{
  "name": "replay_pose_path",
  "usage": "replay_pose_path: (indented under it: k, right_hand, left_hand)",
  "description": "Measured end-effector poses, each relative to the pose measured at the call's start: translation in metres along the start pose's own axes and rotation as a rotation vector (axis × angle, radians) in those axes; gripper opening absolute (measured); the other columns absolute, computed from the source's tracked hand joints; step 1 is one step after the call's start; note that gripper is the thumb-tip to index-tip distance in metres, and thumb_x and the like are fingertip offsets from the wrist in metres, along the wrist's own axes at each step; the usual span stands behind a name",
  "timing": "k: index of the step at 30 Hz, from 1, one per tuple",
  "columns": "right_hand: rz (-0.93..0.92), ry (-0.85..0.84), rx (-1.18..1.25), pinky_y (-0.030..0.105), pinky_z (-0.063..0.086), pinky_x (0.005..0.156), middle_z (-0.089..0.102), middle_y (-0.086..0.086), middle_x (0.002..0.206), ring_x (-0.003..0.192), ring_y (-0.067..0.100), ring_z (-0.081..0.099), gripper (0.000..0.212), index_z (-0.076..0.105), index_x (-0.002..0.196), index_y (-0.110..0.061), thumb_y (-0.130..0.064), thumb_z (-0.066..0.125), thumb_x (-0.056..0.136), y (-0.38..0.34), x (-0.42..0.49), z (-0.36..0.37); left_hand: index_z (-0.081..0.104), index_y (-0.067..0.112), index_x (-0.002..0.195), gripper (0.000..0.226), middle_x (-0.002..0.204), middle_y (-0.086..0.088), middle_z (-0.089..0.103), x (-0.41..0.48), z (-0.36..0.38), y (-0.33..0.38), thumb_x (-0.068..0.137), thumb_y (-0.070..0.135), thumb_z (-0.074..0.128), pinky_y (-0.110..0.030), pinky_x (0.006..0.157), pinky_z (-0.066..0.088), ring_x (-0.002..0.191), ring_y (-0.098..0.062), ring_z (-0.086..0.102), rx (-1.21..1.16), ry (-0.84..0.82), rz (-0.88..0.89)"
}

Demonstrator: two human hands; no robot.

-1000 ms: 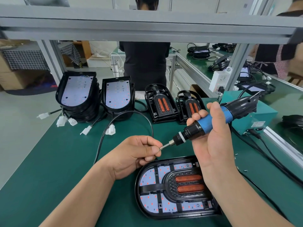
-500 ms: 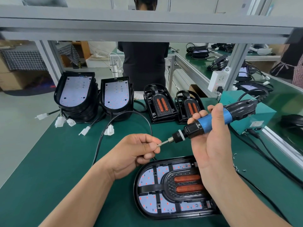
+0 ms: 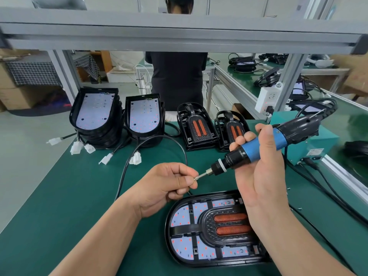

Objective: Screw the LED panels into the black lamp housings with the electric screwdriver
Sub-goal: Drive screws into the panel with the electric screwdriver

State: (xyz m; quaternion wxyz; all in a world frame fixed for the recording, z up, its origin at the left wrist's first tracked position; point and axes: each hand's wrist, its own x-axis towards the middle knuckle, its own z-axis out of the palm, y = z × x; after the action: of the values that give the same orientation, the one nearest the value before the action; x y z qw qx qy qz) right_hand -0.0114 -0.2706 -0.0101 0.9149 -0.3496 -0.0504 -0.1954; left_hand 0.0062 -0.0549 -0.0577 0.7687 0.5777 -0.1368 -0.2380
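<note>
A black lamp housing (image 3: 169,232) lies flat on the green mat near me, with a white LED panel (image 3: 183,216) and a black insert with two orange strips inside it. My right hand (image 3: 262,176) grips the blue and black electric screwdriver (image 3: 258,148) above the housing, its bit pointing left. My left hand (image 3: 169,184) pinches a small screw (image 3: 194,178) against the bit's tip between thumb and forefinger.
At the back stand two stacks of housings with LED panels (image 3: 95,112) (image 3: 144,116) and two black inserts (image 3: 196,126) (image 3: 232,130). White connectors (image 3: 135,158) and black cables trail over the mat. A teal box (image 3: 314,144) sits right. A person in black (image 3: 177,76) stands behind.
The screwdriver has tilted slightly and its tip stays at my left fingertips. Both hands have shifted a little; the housing has not moved.
</note>
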Motion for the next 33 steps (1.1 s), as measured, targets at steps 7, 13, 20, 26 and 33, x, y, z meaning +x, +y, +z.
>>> replay_pose_path:
  k: [7, 13, 20, 26, 33]
  right_hand:
    - [0.123, 0.104, 0.029, 0.034, 0.058, 0.087, 0.061, 0.002, 0.09, 0.083, 0.018, 0.062, 0.031, 0.057, 0.113, -0.014, -0.034, 0.073, 0.096, 0.001, 0.003, -0.007]
    - [0.117, 0.16, 0.038, 0.035, 0.059, 0.09, 0.06, 0.003, 0.091, 0.085, 0.019, 0.061, 0.024, 0.059, 0.114, -0.012, -0.032, 0.069, 0.103, 0.001, 0.004, -0.01]
    - [0.127, 0.176, 0.088, 0.037, 0.058, 0.09, 0.061, 0.004, 0.092, 0.084, 0.019, 0.061, 0.029, 0.056, 0.119, -0.011, -0.031, 0.07, 0.102, 0.0, 0.002, -0.01]
    - [0.122, 0.048, 0.108, 0.035, 0.058, 0.082, 0.06, 0.002, 0.09, 0.08, 0.018, 0.059, 0.02, 0.056, 0.117, -0.013, -0.023, 0.067, 0.104, -0.006, -0.003, -0.008]
    - [0.123, -0.161, 0.019, 0.031, 0.053, 0.074, 0.053, -0.001, 0.085, 0.074, 0.016, 0.055, 0.011, 0.056, 0.114, -0.017, -0.019, 0.059, 0.103, -0.007, -0.015, 0.0]
  left_hand:
    - [0.081, 0.015, 0.095, 0.013, 0.087, -0.016, 0.072, -0.002, 0.0, 0.001, 0.087, 0.007, 0.075, -0.015, 0.049, 0.037, 0.059, -0.009, 0.049, 0.087, 0.027, 0.014]
    - [0.075, 0.009, 0.098, 0.009, 0.088, -0.016, 0.071, -0.001, 0.002, -0.001, 0.089, 0.006, 0.073, -0.015, 0.047, 0.037, 0.059, -0.01, 0.047, 0.032, 0.024, 0.009]
    - [0.07, 0.001, 0.105, 0.019, 0.09, -0.015, 0.068, -0.006, 0.001, 0.002, 0.096, 0.017, 0.066, -0.016, 0.049, 0.036, 0.062, -0.01, 0.046, -0.005, -0.002, -0.012]
    - [0.072, 0.007, 0.092, 0.015, 0.077, -0.007, 0.056, -0.01, -0.007, 0.009, 0.092, 0.022, 0.068, -0.016, 0.045, 0.026, 0.057, -0.008, 0.037, 0.147, 0.013, -0.144]
    - [0.081, 0.007, 0.106, 0.026, 0.068, 0.006, 0.056, -0.016, -0.017, 0.01, 0.086, 0.023, 0.08, -0.015, 0.047, 0.027, 0.056, -0.005, 0.036, 0.294, -0.09, -0.223]
